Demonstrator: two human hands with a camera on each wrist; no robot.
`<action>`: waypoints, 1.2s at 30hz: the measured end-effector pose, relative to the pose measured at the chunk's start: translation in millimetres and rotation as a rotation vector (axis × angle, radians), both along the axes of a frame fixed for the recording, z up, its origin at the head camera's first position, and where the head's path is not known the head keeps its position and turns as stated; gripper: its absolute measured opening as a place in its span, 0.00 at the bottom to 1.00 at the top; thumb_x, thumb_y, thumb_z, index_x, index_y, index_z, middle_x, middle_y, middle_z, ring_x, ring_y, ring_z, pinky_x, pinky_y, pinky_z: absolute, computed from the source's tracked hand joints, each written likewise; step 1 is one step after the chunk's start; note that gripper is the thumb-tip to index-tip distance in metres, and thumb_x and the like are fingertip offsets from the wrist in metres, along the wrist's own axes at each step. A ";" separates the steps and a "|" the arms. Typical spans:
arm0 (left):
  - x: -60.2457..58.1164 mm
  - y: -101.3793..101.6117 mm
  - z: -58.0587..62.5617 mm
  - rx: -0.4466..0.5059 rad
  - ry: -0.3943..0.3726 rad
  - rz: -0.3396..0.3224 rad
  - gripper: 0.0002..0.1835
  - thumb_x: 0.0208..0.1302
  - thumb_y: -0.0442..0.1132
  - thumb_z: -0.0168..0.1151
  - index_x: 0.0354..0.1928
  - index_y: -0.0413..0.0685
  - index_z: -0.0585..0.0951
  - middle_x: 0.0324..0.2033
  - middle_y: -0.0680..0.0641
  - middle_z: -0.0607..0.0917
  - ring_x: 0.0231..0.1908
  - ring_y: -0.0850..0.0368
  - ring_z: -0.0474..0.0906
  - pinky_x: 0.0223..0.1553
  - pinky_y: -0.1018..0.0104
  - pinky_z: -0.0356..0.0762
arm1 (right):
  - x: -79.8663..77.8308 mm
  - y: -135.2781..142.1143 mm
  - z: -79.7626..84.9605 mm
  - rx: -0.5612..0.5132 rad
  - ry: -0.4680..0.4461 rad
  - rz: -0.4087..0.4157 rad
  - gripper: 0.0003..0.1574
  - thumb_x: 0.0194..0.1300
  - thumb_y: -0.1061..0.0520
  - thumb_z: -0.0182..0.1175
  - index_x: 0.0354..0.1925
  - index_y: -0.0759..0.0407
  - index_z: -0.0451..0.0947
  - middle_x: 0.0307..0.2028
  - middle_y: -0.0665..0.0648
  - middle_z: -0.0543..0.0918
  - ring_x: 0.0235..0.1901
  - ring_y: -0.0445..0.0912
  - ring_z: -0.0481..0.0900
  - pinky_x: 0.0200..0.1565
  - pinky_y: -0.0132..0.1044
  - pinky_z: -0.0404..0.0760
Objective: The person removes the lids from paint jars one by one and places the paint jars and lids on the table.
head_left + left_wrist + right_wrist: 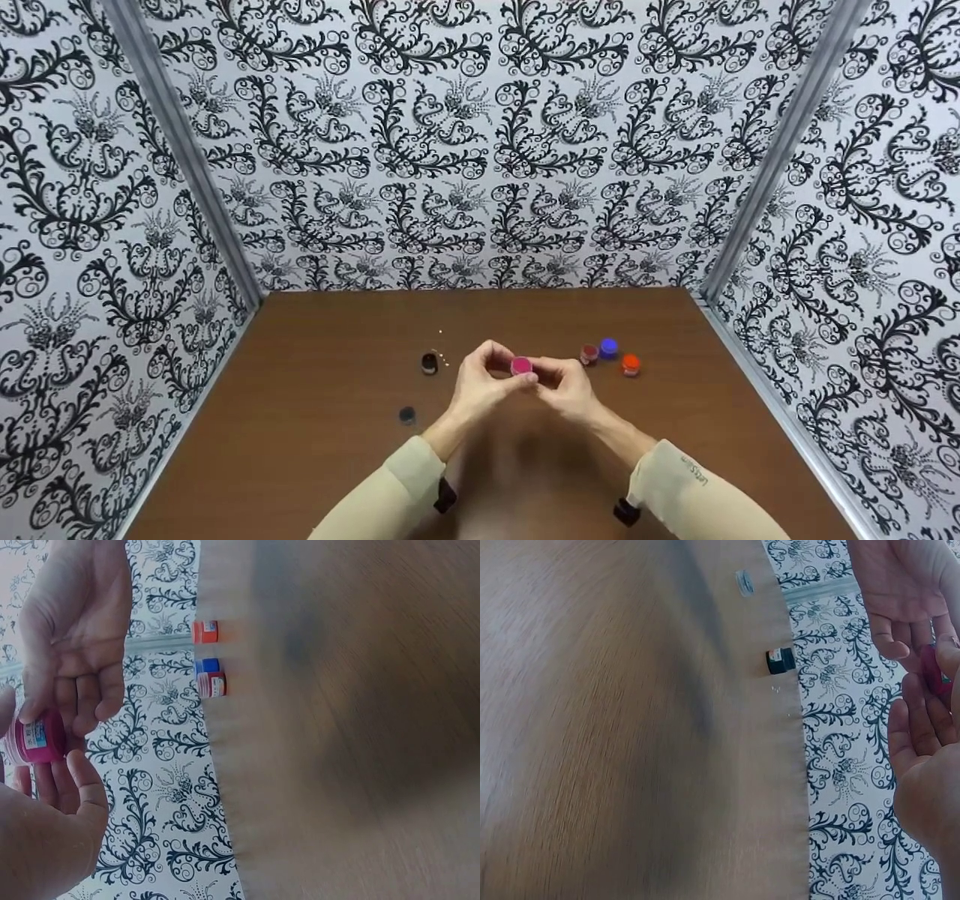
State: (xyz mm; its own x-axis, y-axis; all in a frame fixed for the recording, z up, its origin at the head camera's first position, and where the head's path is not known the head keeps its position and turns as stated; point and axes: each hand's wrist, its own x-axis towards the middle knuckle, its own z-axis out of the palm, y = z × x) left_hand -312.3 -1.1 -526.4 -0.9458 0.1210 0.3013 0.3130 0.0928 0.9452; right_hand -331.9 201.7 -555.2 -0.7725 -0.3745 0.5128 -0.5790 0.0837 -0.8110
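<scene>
Between my two hands, raised over the table, is a small paint jar [521,365] of magenta paint. It shows from the side in the left wrist view, with a clear lid [15,744] and a printed label. My left hand [478,386] grips it from the left, thumb across its near side. From the right, my right hand [571,390] pinches the same jar, with its thumb tip against it in the left wrist view. Fingers partly cover the jar [934,669] in the right wrist view.
Left of the hands stands a black paint jar [429,364] with small pale specks [442,356] beside it. A round clear lid [407,415] lies nearer. At right stand dark red [589,355], blue [608,348] and orange [630,365] jars. Patterned walls [480,150] enclose the brown table [315,450].
</scene>
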 end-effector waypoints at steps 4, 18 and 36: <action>-1.6 -3.6 -2.1 -0.010 0.016 -0.045 0.23 0.60 0.37 0.86 0.55 0.40 0.88 0.46 0.37 0.92 0.45 0.54 0.92 0.48 0.70 0.90 | 0.7 0.5 0.4 -0.006 -0.018 0.012 0.22 0.70 0.73 0.71 0.61 0.81 0.84 0.52 0.81 0.90 0.50 0.31 0.91 0.53 0.28 0.90; -3.4 -5.3 -0.4 -0.015 0.086 -0.066 0.16 0.67 0.35 0.80 0.53 0.35 0.90 0.46 0.33 0.93 0.42 0.54 0.90 0.46 0.73 0.89 | 1.7 -3.5 2.7 -0.024 -0.046 -0.010 0.22 0.72 0.72 0.70 0.61 0.82 0.83 0.52 0.83 0.89 0.48 0.31 0.91 0.50 0.26 0.90; -3.2 -0.5 3.8 -0.010 0.049 0.056 0.18 0.62 0.42 0.86 0.45 0.41 0.87 0.42 0.39 0.93 0.43 0.52 0.91 0.48 0.69 0.90 | -0.4 -9.9 4.8 -0.041 -0.072 -0.048 0.24 0.70 0.72 0.72 0.62 0.81 0.84 0.56 0.82 0.88 0.51 0.31 0.92 0.53 0.28 0.91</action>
